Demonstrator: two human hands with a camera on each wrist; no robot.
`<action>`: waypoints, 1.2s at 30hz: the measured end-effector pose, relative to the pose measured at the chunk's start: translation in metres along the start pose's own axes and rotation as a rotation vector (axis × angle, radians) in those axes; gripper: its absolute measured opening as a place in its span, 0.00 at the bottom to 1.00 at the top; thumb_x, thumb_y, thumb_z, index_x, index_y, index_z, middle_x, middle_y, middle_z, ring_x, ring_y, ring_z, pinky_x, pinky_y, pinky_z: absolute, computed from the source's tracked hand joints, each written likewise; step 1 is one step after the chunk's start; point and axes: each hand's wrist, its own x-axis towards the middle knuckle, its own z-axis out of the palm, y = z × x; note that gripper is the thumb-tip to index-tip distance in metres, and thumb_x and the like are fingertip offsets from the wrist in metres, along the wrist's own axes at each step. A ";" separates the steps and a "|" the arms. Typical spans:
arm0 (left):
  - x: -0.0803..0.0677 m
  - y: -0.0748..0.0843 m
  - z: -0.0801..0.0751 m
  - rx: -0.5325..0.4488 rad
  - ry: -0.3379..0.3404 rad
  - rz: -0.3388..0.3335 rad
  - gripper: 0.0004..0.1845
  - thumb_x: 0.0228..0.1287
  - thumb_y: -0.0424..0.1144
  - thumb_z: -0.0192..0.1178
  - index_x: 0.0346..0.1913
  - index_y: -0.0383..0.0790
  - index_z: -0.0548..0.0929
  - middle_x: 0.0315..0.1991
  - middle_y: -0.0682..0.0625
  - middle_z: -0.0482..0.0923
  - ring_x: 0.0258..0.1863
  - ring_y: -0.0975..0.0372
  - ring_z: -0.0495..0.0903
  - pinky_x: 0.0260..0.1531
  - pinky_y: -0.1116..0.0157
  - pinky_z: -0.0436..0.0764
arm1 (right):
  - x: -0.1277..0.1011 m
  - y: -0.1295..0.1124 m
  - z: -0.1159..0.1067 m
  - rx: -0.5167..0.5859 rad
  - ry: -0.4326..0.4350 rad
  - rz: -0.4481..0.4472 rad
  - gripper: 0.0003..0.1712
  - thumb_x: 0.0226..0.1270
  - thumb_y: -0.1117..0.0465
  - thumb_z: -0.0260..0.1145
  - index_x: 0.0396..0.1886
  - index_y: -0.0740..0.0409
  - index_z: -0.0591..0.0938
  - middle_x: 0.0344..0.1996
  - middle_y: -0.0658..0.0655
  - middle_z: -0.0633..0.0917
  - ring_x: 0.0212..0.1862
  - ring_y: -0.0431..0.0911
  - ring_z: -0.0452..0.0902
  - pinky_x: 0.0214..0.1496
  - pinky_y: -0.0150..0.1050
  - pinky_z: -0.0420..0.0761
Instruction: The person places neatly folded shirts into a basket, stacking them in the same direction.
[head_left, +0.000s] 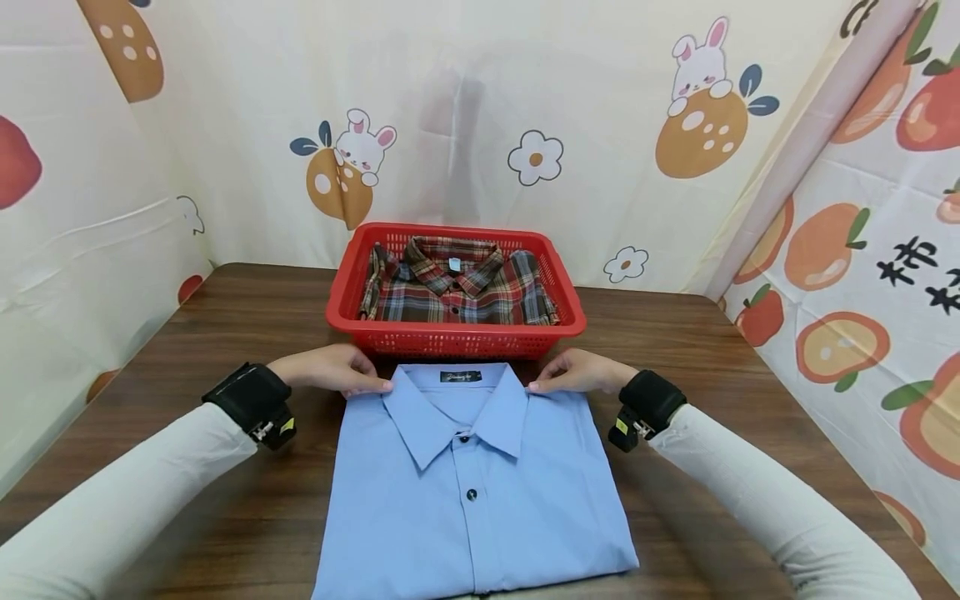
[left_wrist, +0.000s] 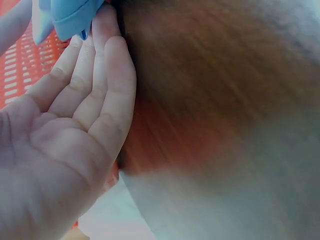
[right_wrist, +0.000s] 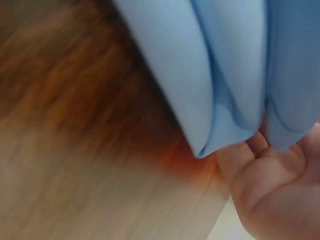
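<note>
A light blue shirt (head_left: 465, 500), folded with its collar at the far end and dark buttons down the front, lies in front of the person. Beside the collar's left end, my left hand (head_left: 333, 369) pinches the shoulder edge; the left wrist view shows its long fingers (left_wrist: 82, 82) reaching under the blue cloth. On the other side my right hand (head_left: 583, 371) grips the opposite shoulder, thumb on top. Layered blue folds (right_wrist: 235, 75) hang over part of that hand in the right wrist view, hiding its fingertips.
Just beyond the collar stands a red plastic basket (head_left: 457, 337) with perforated sides. Inside it lies a folded plaid shirt (head_left: 450, 287). The brown wood-grain table (head_left: 247, 325) extends to both sides, with printed curtains (head_left: 465, 108) behind and at the sides.
</note>
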 end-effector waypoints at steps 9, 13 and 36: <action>-0.012 -0.006 0.007 -0.092 0.019 -0.035 0.21 0.67 0.53 0.57 0.36 0.36 0.85 0.24 0.54 0.77 0.28 0.63 0.76 0.34 0.67 0.78 | -0.015 0.012 -0.001 0.036 0.010 0.052 0.20 0.66 0.46 0.63 0.33 0.59 0.86 0.18 0.47 0.74 0.30 0.43 0.70 0.35 0.34 0.66; -0.019 -0.006 0.010 -0.156 0.006 -0.089 0.26 0.67 0.56 0.56 0.48 0.32 0.84 0.37 0.49 0.84 0.34 0.63 0.83 0.42 0.63 0.85 | -0.023 0.017 -0.001 0.085 0.014 0.124 0.23 0.64 0.43 0.64 0.36 0.59 0.86 0.18 0.47 0.77 0.30 0.42 0.73 0.36 0.33 0.74; -0.042 -0.014 0.029 -0.478 0.019 -0.077 0.31 0.69 0.53 0.54 0.60 0.28 0.73 0.50 0.45 0.81 0.47 0.64 0.82 0.55 0.61 0.81 | -0.068 0.015 0.031 0.628 0.025 0.264 0.27 0.70 0.41 0.56 0.40 0.61 0.82 0.28 0.47 0.86 0.35 0.38 0.83 0.47 0.36 0.84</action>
